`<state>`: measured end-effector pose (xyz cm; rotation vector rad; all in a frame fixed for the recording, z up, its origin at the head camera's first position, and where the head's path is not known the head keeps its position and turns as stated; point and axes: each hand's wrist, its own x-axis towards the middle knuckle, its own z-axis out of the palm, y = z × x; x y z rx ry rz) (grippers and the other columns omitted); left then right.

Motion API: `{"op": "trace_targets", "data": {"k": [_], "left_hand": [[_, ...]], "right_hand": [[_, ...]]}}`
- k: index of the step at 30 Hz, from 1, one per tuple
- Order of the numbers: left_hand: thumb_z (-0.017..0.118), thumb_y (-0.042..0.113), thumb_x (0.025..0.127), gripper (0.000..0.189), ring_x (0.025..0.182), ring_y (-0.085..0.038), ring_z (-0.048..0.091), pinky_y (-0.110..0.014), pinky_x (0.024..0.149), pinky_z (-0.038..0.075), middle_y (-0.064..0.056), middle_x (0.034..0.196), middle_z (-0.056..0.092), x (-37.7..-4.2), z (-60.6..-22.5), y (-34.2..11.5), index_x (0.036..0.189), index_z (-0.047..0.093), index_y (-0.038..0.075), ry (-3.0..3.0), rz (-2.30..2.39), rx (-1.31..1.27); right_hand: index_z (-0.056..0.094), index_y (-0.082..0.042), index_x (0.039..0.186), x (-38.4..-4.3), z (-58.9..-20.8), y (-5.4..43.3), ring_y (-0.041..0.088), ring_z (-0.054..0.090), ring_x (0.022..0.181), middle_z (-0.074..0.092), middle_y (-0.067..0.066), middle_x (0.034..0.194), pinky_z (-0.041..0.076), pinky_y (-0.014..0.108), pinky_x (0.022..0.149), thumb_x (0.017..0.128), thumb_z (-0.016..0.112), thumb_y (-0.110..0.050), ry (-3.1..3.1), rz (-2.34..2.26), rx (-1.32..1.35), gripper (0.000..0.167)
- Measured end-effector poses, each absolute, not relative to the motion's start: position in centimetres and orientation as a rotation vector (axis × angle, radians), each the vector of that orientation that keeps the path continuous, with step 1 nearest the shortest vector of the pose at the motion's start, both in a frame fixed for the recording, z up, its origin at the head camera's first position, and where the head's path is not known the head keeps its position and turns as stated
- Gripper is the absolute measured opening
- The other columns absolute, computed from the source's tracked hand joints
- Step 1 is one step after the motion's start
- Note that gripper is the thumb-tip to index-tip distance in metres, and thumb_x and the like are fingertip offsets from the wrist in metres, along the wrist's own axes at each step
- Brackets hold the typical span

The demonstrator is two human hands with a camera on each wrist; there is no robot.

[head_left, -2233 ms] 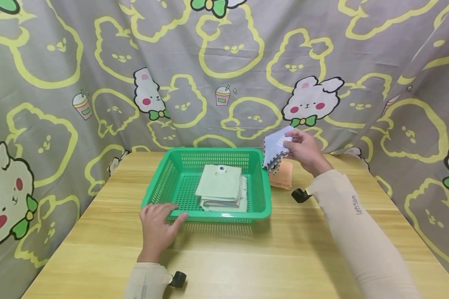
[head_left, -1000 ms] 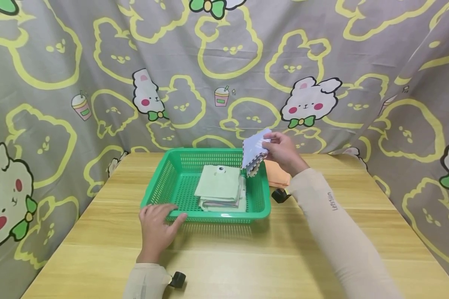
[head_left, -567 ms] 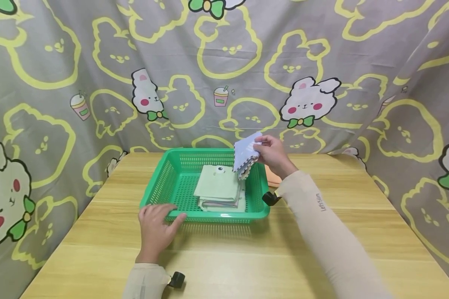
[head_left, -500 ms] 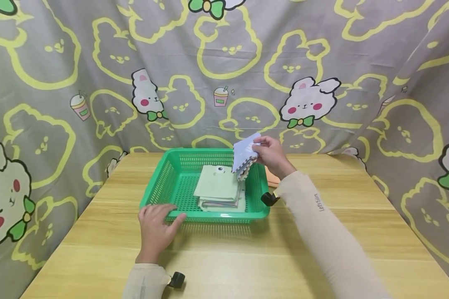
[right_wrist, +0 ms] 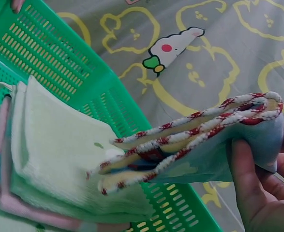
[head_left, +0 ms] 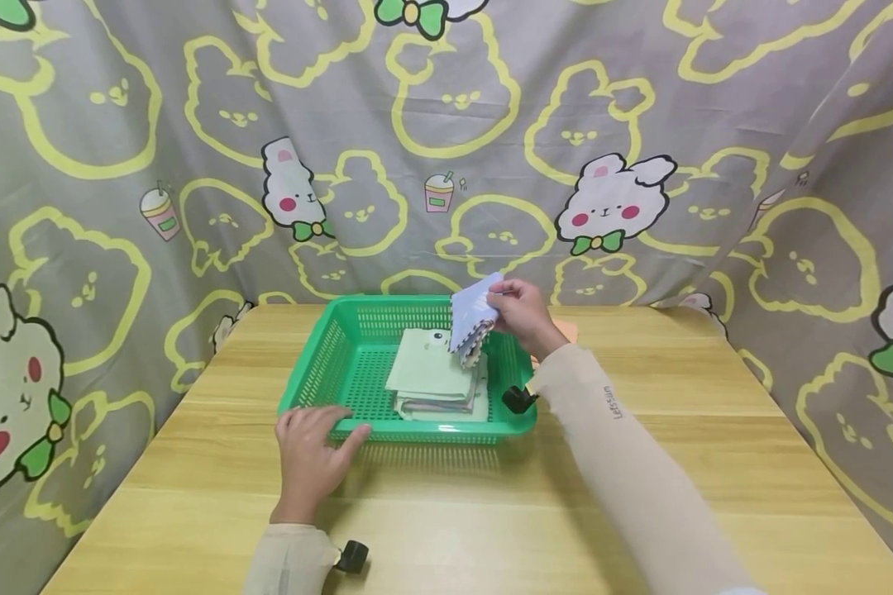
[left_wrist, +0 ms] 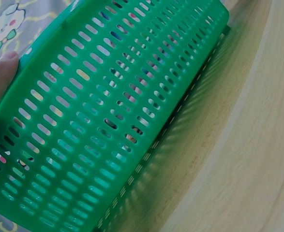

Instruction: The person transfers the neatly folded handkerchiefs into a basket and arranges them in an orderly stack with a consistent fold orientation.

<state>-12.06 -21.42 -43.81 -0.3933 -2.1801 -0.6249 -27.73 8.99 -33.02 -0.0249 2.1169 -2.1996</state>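
My right hand [head_left: 524,314] pinches a folded light-blue small towel [head_left: 474,310] by its right corner, thumb on one face. Its red, white and dark stitched edges [right_wrist: 200,130] hang in layers, seen close in the right wrist view. The towel is above the right side of a green plastic basket [head_left: 409,427], over a stack of folded towels with a pale green one [head_left: 432,368] on top. At the basket's front left corner, my left hand [head_left: 314,450] holds the rim, fingers over it and thumb along the front. The left wrist view shows the perforated side wall [left_wrist: 108,96].
An orange folded cloth [head_left: 565,329] lies on the wooden table [head_left: 446,512] right of the basket, partly hidden behind my right hand. A patterned grey curtain [head_left: 372,99] hangs behind the table. A pink-edged cloth [right_wrist: 40,215] shows within the stack.
My right hand has carried the blue towel leftward and slightly down, from beyond the basket's right edge to above the stack. The left hand has stayed on the rim.
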Motion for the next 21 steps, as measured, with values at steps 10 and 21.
{"op": "trace_targets", "data": {"k": [10, 21], "left_hand": [[0.049, 0.067, 0.090, 0.064, 0.087, -0.034, 0.061, -0.059, 0.088, 0.028, -0.012, 0.092, 0.072, -12.1, -43.8, -21.4, 0.089, 0.071, 0.007, -2.174, -0.621, -0.402], [0.050, 0.067, 0.090, 0.065, 0.089, -0.035, 0.061, -0.061, 0.090, 0.027, -0.012, 0.094, 0.072, -11.8, -43.5, -21.2, 0.090, 0.071, 0.006, -2.189, -0.639, -0.395]], "right_hand": [[0.057, 0.001, 0.107, -27.6, -33.9, 7.2, 0.014, 0.059, 0.065, 0.055, 0.012, 0.095, 0.053, 0.026, 0.055, 0.095, 0.058, -0.004, 2.051, -2.285, -0.006, 0.013], [0.059, 0.001, 0.104, -27.3, -33.8, 4.9, 0.014, 0.060, 0.061, 0.057, 0.012, 0.091, 0.053, 0.025, 0.055, 0.094, 0.060, -0.005, 1.997, -2.317, 0.046, 0.012]]}}
